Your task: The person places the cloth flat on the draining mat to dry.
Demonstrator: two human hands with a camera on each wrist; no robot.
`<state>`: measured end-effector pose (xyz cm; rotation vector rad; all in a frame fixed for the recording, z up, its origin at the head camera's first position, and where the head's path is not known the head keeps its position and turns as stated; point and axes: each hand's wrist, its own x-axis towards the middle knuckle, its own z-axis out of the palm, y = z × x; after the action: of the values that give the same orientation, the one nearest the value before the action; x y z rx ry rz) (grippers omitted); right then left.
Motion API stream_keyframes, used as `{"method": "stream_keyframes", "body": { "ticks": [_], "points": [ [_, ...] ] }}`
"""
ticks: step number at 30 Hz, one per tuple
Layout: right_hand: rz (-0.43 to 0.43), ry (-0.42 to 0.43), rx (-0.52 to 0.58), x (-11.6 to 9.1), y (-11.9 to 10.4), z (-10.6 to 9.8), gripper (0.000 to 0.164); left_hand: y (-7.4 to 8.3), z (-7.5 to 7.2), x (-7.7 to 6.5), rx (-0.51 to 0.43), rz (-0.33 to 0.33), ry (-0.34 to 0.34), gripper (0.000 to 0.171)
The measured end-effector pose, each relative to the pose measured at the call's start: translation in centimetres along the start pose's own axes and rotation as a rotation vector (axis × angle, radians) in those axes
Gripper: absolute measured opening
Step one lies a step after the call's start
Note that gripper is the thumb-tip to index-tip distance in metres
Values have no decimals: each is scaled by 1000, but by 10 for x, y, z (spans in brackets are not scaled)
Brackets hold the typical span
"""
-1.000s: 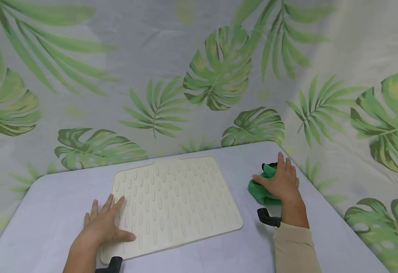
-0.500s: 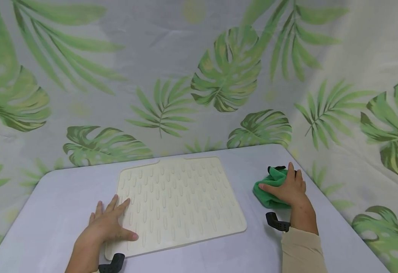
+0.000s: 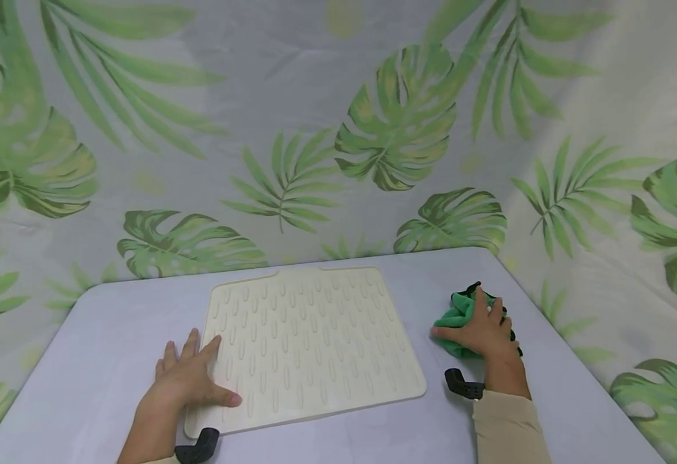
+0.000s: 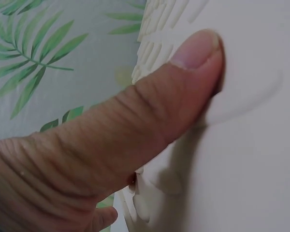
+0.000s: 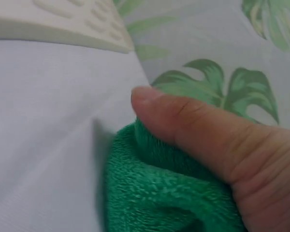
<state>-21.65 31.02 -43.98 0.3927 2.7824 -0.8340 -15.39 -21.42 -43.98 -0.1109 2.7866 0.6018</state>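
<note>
A cream mat [image 3: 315, 341] with rows of raised oval ridges lies flat on the white table. My left hand [image 3: 182, 380] rests on its near left corner, fingers spread and thumb laid across the surface. Seen close in the left wrist view, the thumb [image 4: 150, 101] touches the mat. Right of the mat, a crumpled green cloth [image 3: 459, 312] with black edging sits under my right hand [image 3: 480, 332]. That hand grips the bunched cloth, its thumb [image 5: 183, 121] along the left side. The fingers' undersides are hidden.
The white table [image 3: 367, 432] reaches back to a leaf-print curtain [image 3: 315, 129], which also stands along the right side. Black wrist cameras, one on the left wrist [image 3: 198, 446] and one on the right [image 3: 463, 385], jut inward.
My right hand has come down onto the green cloth and bunched it up, its black edge shifting. The left hand stays on the mat. The head view has turned slightly left.
</note>
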Motion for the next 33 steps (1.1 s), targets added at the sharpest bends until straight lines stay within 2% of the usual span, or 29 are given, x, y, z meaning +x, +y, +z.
{"method": "stream_keyframes", "body": {
  "ticks": [3, 7, 11, 16, 23, 29, 33],
  "points": [
    [13, 12, -13, 0, 0, 4, 142, 1, 0, 0, -21, 0, -6, 146],
    [10, 32, -31, 0, 1, 6, 128, 2, 0, 1, -38, -16, -17, 147],
    [-2, 48, -67, 1, 1, 6, 113, 3, 1, 2, -33, -30, -18, 148],
    [-31, 73, -117, 1, 1, 5, 104, 1, 2, 2, -43, -33, -15, 150],
    [-72, 161, -144, 5, 5, 5, 87, -1, 3, 1, -32, -32, -11, 148],
    [-58, 256, -82, 5, 9, 2, 77, -1, 3, 0, -10, -27, -9, 144],
    [-36, 359, 5, 5, 12, -1, 73, 0, 2, -1, -9, -25, -6, 144]
  ]
}}
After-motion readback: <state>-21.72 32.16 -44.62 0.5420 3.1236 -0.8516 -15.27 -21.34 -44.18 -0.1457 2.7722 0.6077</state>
